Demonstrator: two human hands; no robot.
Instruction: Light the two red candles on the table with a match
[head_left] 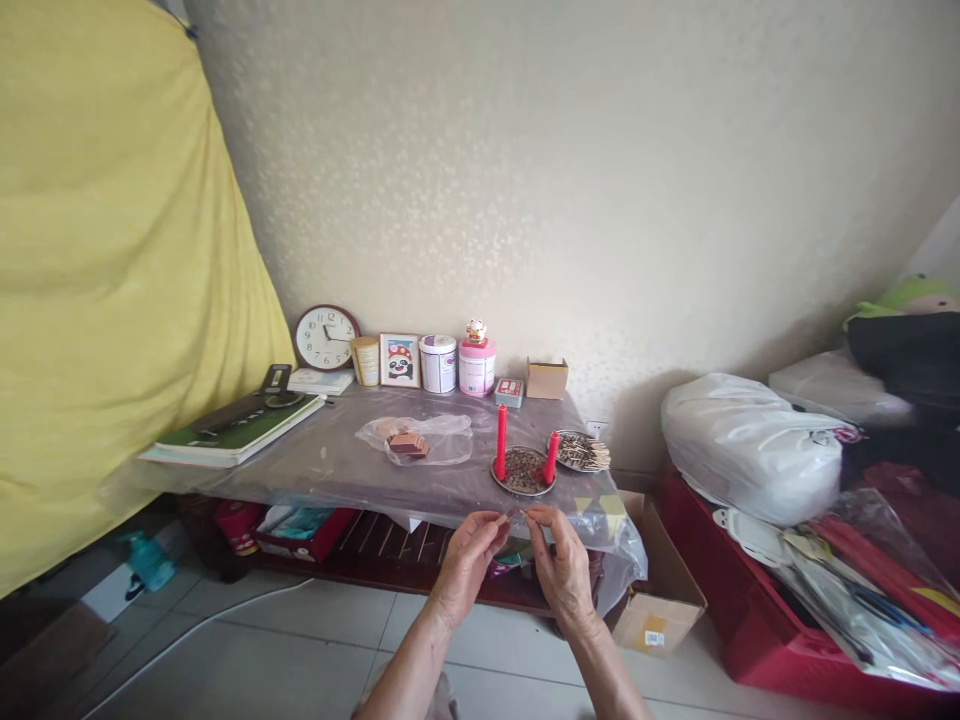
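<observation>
Both hands are in front of the low table's near edge, fingertips close together but apart. My left hand (474, 552) is closed in a pinch, with a small tan piece just showing at its fingertips, too small to name. My right hand (558, 562) pinches too, and something tiny and pale shows at its tips. Just beyond them, two red candles, one taller (501, 442) and one shorter (551, 458), stand on a round metal plate (517, 491) covered with dark bits. Behind it, a second plate (568, 462) carries many matchsticks (595, 455).
Small reddish-brown boxes (409, 445) lie on a clear bag (454, 440) on the plastic-covered table (337, 480). A clock (327, 337), tins (438, 363) and a picture frame (400, 360) line the wall. A cardboard box (660, 610) and red bin (772, 630) stand right.
</observation>
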